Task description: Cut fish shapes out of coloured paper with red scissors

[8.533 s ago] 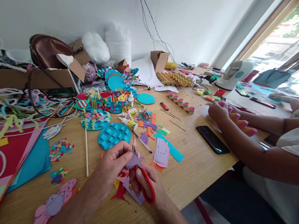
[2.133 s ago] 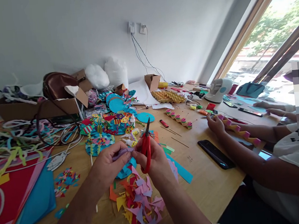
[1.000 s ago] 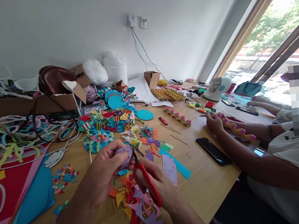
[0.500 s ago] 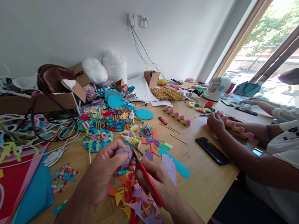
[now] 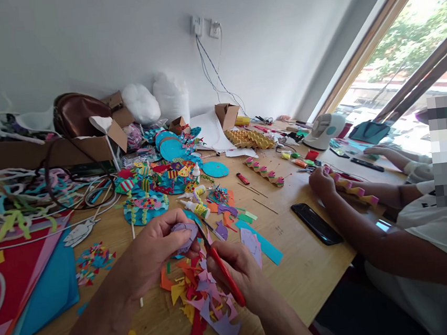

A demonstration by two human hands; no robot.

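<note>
Between thumb and fingers, my left hand [image 5: 163, 246] pinches a small piece of purple paper [image 5: 185, 235] with drawn lines on it. My right hand [image 5: 237, 271] is closed round red-handled scissors [image 5: 226, 276], whose blades point up and left beside the paper's right edge. The blades look slightly apart. Beneath both hands lies a heap of paper scraps [image 5: 218, 315] in purple, pink, red, orange and yellow. Behind them are a glue bottle [image 5: 196, 209] and purple paper cut-outs [image 5: 222, 230]. To the right, a purple sheet [image 5: 250, 245] with drawn outlines rests near a blue paper strip [image 5: 268, 247].
Coloured paper sheets [image 5: 42, 295] and pipe cleaners [image 5: 10, 209] cover the left side. A cardboard box [image 5: 40, 156] stands behind them. Decorated blue paper discs [image 5: 146, 209] lie mid-table. On the right are a black phone [image 5: 316, 224] and a co-worker's hand [image 5: 322, 183] holding an egg-carton strip [image 5: 352, 191].
The scissors' blades have shifted slightly away from the purple paper and look a little more apart. My left hand keeps its pinch. The whole view has moved slightly.
</note>
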